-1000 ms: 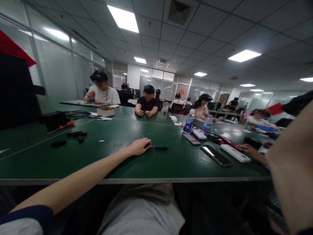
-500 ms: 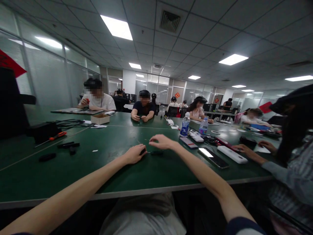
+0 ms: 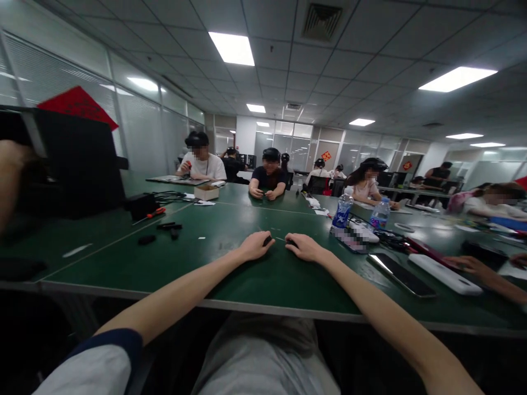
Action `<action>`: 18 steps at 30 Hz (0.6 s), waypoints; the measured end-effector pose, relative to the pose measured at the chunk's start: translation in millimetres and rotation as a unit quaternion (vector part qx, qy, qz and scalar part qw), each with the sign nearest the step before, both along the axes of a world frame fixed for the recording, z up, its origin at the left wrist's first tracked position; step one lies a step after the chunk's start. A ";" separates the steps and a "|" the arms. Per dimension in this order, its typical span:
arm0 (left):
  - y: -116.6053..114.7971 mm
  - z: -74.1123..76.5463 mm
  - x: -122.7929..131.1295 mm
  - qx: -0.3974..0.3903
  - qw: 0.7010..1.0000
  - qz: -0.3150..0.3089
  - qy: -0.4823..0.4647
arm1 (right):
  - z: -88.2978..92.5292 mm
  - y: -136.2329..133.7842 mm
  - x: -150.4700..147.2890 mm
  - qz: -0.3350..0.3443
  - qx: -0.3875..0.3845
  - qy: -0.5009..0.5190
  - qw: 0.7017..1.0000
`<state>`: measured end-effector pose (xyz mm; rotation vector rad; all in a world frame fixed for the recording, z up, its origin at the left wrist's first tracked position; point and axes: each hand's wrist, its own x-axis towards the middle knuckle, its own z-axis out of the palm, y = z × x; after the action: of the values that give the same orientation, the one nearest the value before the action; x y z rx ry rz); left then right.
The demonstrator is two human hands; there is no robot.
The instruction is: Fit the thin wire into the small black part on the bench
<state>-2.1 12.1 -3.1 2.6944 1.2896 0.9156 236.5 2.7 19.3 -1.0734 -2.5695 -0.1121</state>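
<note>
My left hand [image 3: 254, 247] rests on the green table [image 3: 230, 285], its fingers closed around a small black piece [image 3: 267, 240] whose kind I cannot make out. Just to its right, my right hand [image 3: 307, 247] is curled over a dark small item [image 3: 290, 242], mostly hidden by the fingers. A thin pale line shows in the gap between the two hands; whether it belongs to either item I cannot tell. The hands are apart, fingertips facing each other.
Left of my hands lie small black parts [image 3: 169, 226], a white scrap [image 3: 201, 238] and an orange-handled screwdriver [image 3: 155, 213]. To the right are a dark phone [image 3: 401, 274], a white case-like object [image 3: 444, 273] and water bottles [image 3: 342, 211]. A co-worker's hand [image 3: 473, 269] is at far right.
My right hand has come down onto the dark item that lay on the table beside my left hand. The whole view has swung left.
</note>
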 end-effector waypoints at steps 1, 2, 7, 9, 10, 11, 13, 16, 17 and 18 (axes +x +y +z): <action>0.2 0.1 -0.9 -0.003 1.000 0.001 -0.001 | 1.5 -0.6 2.5 -0.001 0.001 0.002 1.000; 0.1 0.2 -1.5 -0.006 1.000 0.001 -0.001 | 3.2 -2.3 4.6 -0.001 0.004 0.005 1.000; -3.2 0.8 -0.7 -0.013 1.000 0.006 0.012 | 12.2 -15.8 2.9 0.009 0.008 0.017 1.000; -4.5 0.9 0.1 -0.012 1.000 0.008 0.019 | 12.7 -19.1 -2.3 0.016 0.002 0.013 1.000; -5.0 1.0 0.4 -0.010 1.000 0.007 0.021 | 12.1 -20.0 -4.9 0.019 0.000 0.010 1.000; -5.5 1.1 0.6 -0.008 1.000 0.006 0.021 | 11.1 -20.3 -7.0 0.022 -0.002 0.006 1.000; -6.4 1.9 0.8 -0.007 1.000 0.000 0.010 | 9.1 -20.0 -9.5 0.021 0.000 0.004 1.000; -8.4 4.9 1.2 -0.033 0.998 -0.018 -0.040 | 8.1 -18.9 -8.9 0.004 0.002 0.013 1.000; -9.1 6.3 1.4 -0.047 0.996 -0.027 -0.065 | 8.5 -18.7 -8.0 -0.003 0.001 0.018 1.000; -9.8 7.7 1.7 -0.065 0.993 -0.038 -0.094 | 9.2 -18.6 -7.1 -0.009 0.000 0.023 1.000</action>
<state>-0.4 2.3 4.6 2.4743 1.1572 1.0111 229.4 -15.9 28.5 -1.0861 -2.5198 -0.0903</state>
